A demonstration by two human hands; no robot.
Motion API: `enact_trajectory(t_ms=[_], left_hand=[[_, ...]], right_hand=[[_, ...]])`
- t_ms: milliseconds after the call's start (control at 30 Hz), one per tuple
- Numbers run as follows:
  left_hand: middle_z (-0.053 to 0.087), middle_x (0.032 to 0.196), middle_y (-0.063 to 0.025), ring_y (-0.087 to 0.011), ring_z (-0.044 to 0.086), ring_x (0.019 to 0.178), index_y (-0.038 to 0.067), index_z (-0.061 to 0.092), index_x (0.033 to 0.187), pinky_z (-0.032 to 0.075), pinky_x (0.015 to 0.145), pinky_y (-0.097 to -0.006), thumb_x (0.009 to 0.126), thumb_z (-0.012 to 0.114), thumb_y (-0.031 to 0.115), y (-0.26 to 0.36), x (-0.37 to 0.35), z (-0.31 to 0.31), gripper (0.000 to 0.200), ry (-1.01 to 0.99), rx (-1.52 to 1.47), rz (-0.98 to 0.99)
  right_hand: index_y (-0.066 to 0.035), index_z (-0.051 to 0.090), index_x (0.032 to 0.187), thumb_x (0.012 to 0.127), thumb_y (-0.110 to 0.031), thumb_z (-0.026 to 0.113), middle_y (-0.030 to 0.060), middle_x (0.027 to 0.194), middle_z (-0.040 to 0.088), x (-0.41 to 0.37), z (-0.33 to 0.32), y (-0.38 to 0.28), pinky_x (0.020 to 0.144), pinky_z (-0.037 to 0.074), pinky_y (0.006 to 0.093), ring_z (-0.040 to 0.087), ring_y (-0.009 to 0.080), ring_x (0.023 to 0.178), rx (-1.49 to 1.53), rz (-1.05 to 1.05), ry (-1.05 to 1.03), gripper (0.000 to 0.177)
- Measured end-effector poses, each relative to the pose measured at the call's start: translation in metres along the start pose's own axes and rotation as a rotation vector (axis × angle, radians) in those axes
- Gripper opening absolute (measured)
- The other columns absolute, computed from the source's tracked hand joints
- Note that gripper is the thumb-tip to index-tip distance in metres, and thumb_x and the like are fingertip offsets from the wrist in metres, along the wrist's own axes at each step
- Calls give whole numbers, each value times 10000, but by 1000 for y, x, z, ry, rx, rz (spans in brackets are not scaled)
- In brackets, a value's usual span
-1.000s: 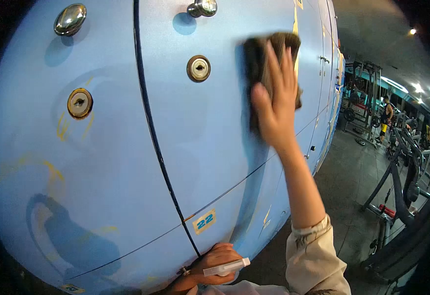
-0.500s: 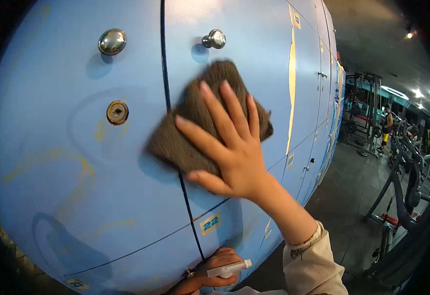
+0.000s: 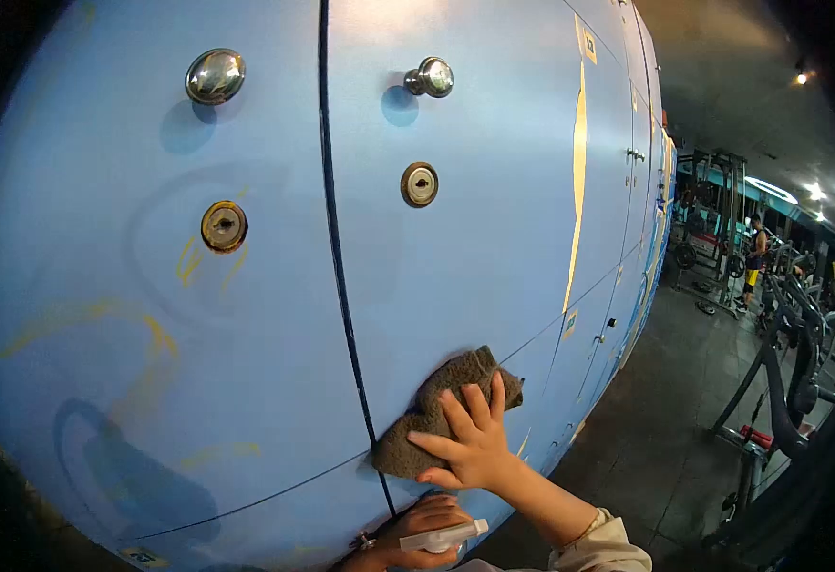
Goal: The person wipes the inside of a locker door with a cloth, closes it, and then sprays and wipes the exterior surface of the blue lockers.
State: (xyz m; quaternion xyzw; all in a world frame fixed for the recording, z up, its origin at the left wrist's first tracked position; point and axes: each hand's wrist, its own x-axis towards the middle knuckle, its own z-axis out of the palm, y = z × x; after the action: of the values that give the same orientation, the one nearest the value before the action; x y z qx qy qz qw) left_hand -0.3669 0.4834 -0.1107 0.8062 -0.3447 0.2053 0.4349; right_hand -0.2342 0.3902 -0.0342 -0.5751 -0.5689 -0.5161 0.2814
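Note:
My right hand (image 3: 474, 443) presses a folded brown-grey cloth (image 3: 436, 410) flat against a blue locker door (image 3: 465, 267), with its fingers spread over the cloth. The cloth lies low on the door, beside the dark vertical gap. Just below it, my left hand (image 3: 427, 529) is wrapped round a spray bottle with a whitish, translucent nozzle head (image 3: 444, 537); the rest of the bottle is hidden. Above the cloth are a round lock (image 3: 419, 184) and a shiny metal knob (image 3: 430, 77).
The neighbouring door on the left has a knob (image 3: 215, 76), a lock (image 3: 224, 227) and yellowish marks. More lockers run off to the right. Beyond them are a dark floor (image 3: 670, 410), gym machines (image 3: 789, 362) and a standing person (image 3: 754, 262).
My right hand and the cloth have moved down the door, uncovering the right lock and covering the number 22 label. My left hand still holds the bottle slightly lower in view.

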Motion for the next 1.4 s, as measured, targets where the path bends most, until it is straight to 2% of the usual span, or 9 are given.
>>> enact_trajectory(t_ms=[300,367,867,933,1000,1033,1100,1200,1400], left_hand=[[636,954,-64,-222,613,936,65,608,1002,350,1018,-456,661,650,56,0,-1,2,343,-1,-21,1],[636,954,-64,-222,613,937,66,608,1002,349,1020,-457,661,651,56,-1,-2,2,343,0,-28,-1],[637,954,-62,-220,614,940,68,609,1001,337,1031,-459,660,652,60,-3,-3,-2,344,10,21,17],[637,954,-62,-220,614,940,68,609,1001,336,1033,-459,660,652,61,-2,-1,-4,344,21,41,26],[637,954,-62,-220,614,940,68,609,1001,334,1034,-460,660,652,61,-3,2,-6,344,37,66,33],[637,954,-62,-220,614,941,69,610,1001,333,1035,-460,660,652,61,-2,1,-4,344,47,76,32],[637,955,-61,-220,614,941,69,610,1001,332,1036,-460,660,653,62,-3,0,3,344,87,96,32],[639,957,-44,-209,615,954,85,625,975,170,1113,-492,661,647,77,5,-7,19,315,160,190,-22],[640,960,-15,-166,609,963,98,637,916,-63,1112,-574,675,653,92,20,-8,44,241,211,258,-104]], right_hand=[[-276,559,1279,854,-616,399,154,1478,310,159,-42,35,1075,92,574,250,355,1374,-78,-77,113,567],[-178,545,1293,845,-632,396,246,1463,278,186,-48,41,1072,93,578,229,409,1370,-182,-121,115,656],[-122,630,1163,847,-389,480,197,1363,462,10,-23,31,1057,238,489,387,355,1298,-17,154,63,440],[-66,608,1173,867,-383,489,184,1349,482,-42,-34,25,1030,306,470,439,351,1258,156,425,27,456],[-13,556,1211,889,-389,497,159,1322,509,-126,-36,15,1005,373,445,512,332,1185,828,1221,302,498],[4,508,1246,900,-423,495,136,1267,545,-148,-50,1,965,440,442,558,298,1123,1379,1330,641,549],[-32,513,1250,915,-416,462,148,1189,578,-173,-72,-23,914,481,480,578,310,1071,1636,1552,958,512],[-69,518,1265,916,-391,450,153,1266,534,-239,-84,-75,970,428,502,532,330,1134,1680,1721,1120,480],[-99,544,1241,901,-448,473,144,1260,541,-270,-72,-169,1021,372,482,515,330,1152,1719,2209,945,493]])
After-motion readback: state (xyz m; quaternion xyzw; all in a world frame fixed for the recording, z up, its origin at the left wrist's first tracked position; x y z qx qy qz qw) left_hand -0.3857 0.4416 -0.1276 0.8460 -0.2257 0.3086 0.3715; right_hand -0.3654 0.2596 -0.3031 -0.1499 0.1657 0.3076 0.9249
